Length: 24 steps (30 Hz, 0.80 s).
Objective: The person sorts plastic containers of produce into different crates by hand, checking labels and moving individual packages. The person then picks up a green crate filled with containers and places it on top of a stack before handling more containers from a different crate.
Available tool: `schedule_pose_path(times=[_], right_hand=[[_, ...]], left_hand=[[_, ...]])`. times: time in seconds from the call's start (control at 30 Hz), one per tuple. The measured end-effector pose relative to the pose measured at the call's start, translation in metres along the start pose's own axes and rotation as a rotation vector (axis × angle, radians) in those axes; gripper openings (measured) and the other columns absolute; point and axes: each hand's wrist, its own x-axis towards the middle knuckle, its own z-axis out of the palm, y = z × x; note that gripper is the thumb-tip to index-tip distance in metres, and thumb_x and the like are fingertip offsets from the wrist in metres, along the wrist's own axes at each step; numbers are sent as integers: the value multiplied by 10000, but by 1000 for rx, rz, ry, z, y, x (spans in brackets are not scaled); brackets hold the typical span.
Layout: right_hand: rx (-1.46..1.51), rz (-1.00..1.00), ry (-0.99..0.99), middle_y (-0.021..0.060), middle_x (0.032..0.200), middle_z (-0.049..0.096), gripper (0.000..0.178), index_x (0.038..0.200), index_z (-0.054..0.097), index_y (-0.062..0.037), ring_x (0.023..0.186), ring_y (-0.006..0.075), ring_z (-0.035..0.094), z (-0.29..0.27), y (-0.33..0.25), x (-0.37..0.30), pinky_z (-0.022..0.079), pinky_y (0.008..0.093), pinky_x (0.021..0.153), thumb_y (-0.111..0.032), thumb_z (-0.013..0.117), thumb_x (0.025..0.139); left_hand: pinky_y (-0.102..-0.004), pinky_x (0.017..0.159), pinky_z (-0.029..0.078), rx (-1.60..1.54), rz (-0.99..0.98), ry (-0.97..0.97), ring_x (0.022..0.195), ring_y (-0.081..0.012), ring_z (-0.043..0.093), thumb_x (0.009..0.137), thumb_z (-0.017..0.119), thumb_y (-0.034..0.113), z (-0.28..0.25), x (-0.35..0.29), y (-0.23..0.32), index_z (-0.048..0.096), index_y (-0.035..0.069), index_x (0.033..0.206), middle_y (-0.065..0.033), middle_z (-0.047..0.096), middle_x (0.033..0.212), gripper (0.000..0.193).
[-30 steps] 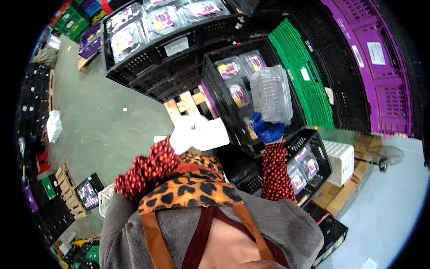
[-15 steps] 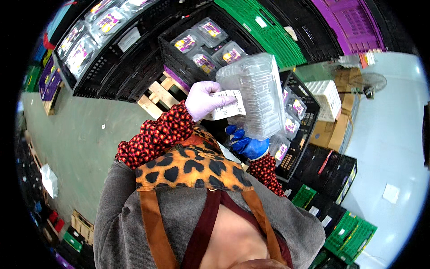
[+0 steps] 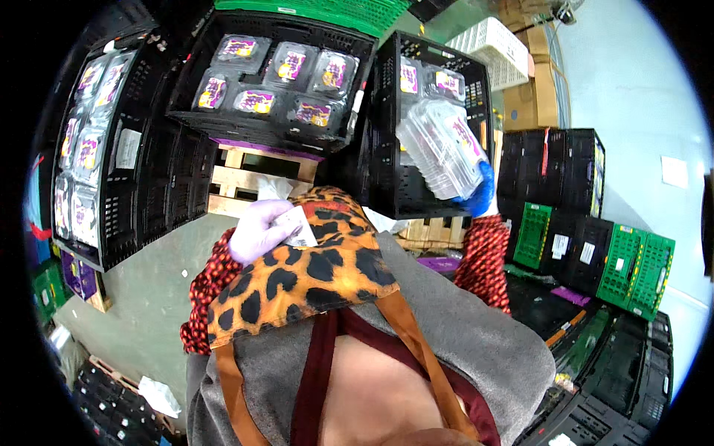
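My left hand (image 3: 260,230), in a pale lilac glove, is closed on a white printed label (image 3: 301,227) in front of my leopard-print apron (image 3: 309,275). My right hand (image 3: 480,192), in a blue glove, grips the near end of a clear plastic clamshell stack (image 3: 440,152). That stack is tilted over the right-hand black crate (image 3: 383,167); whether it touches the crate's contents I cannot tell. Behind it in the crate sits a labelled clear punnet (image 3: 446,83). Most of my right fingers are hidden by the plastic.
A middle black crate (image 3: 182,97) holds several labelled punnets, above a wooden pallet (image 3: 230,178). Another black crate (image 3: 111,223) of punnets stands at left. At right are stacked black crates (image 3: 524,167), green crates (image 3: 639,267) and a white basket (image 3: 494,48).
My view has swung rightward. The clamshell stack has moved away from my left hand to over the right-hand crate. My left hand has drawn back to the apron, still holding the label.
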Motion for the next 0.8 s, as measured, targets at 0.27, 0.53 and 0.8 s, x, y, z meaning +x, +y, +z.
schedule_pose_path(times=[0.27,0.53,0.8], right_hand=[[-1013,471,-3,79,1093,595,473,1207,499,-79,976,193,573,-171,-24,62,483,348,778,-293,624,805],[-1148,513,-294,84,1135,590,559,1234,489,-34,987,192,567,-187,47,108,462,313,821,-175,700,736],[-2033,-193,463,176,1140,551,555,1186,517,-62,1073,321,509,-91,51,135,415,390,903,-252,695,696]], left_hand=[[-283,717,430,-107,-146,63,762,-170,549,844,580,201,10,-4,3,570,-13,921,-87,580,823,227],[-272,862,432,-329,-198,195,966,-138,554,852,569,97,18,8,28,573,-9,1059,-77,586,1051,233],[-260,758,472,-399,-48,444,848,-131,597,855,554,23,21,-6,16,466,0,1083,-87,593,905,246]])
